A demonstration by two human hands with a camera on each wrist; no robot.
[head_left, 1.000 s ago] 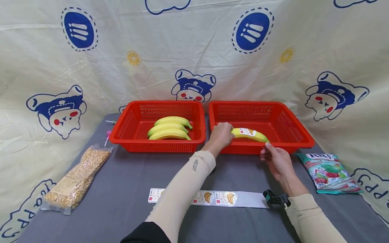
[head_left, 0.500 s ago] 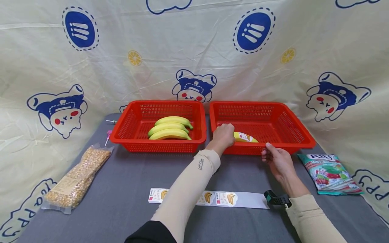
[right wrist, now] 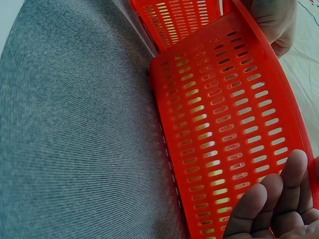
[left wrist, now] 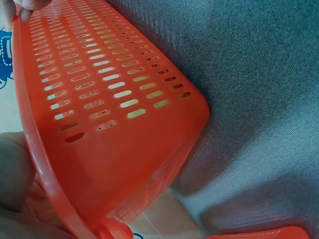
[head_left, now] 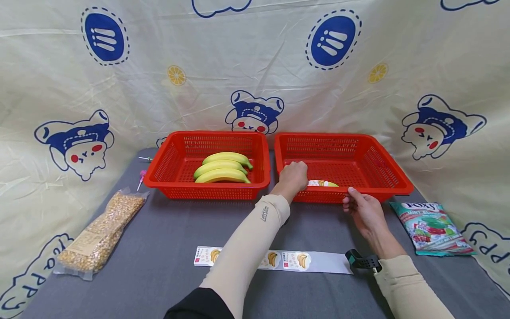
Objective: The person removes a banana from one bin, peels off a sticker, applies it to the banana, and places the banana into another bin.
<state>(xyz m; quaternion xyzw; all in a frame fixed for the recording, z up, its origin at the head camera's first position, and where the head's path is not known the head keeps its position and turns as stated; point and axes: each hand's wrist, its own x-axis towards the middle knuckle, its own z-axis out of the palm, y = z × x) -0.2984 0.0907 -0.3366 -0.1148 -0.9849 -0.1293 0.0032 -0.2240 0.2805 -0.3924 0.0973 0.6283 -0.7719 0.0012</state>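
In the head view, a banana (head_left: 323, 183) with a white label lies low behind the front wall of the right-hand red basket (head_left: 326, 189). Its yellow shows through the lower slots in the left wrist view. My left hand (head_left: 293, 177) reaches over the basket's front left rim, its fingers mostly hidden inside. In the right wrist view that hand (right wrist: 273, 22) stays up at rim height, above the banana. With thumb over the front rim and fingers outside, my right hand (head_left: 364, 213) pinches the basket near its right corner; its fingertips (right wrist: 295, 164) show close up.
A second red basket (head_left: 211, 185) on the left holds three bananas (head_left: 223, 176). A strip of banana labels (head_left: 295, 260) lies in front, partly under my left forearm. A bag of corn kernels (head_left: 107, 230) lies left, a FOX'S candy bag (head_left: 432, 228) right.
The labelled banana has dropped from rim height to low inside the right-hand basket, its right end leaving my right hand. My left hand has moved slightly right; the right hand stays at the rim.
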